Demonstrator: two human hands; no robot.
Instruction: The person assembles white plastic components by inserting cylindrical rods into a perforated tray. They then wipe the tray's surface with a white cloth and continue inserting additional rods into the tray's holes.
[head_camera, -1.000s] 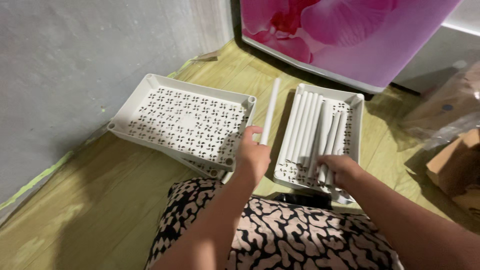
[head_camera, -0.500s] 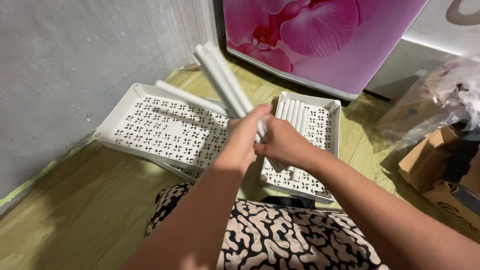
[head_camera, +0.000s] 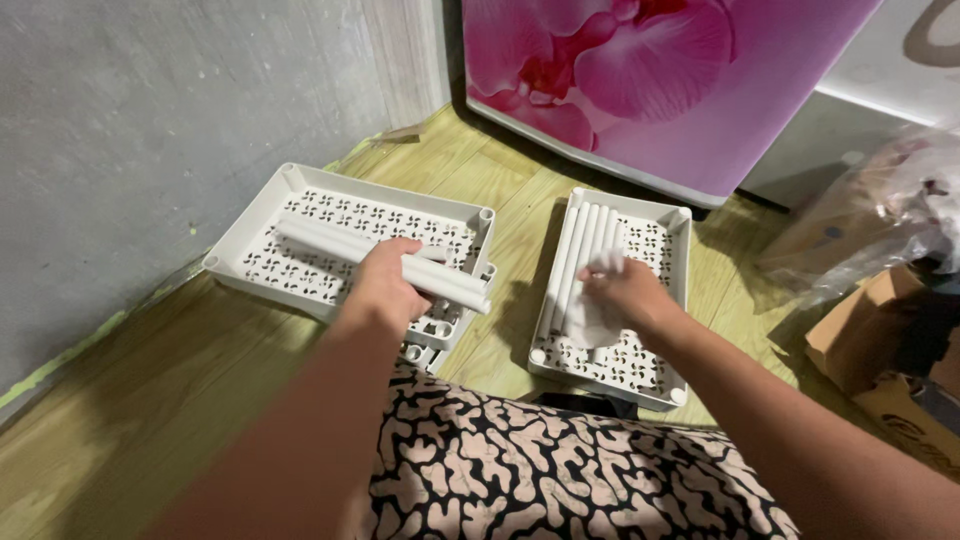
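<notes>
step: sorting tubes | left hand closed round white tubes over left tray, near corner | right hand seems curled on tubes in right tray | next: steady set-down

Tubes: smooth white plastic, faint sheen. Trays: matt off-white plastic, perforated. Floor: wood-look covering, slightly glossy. Wall, upper left: rough grey plaster. Panel, top: glossy pink. Box, right edge: matt brown cardboard.

Grey wall; wood floor — dim.
</notes>
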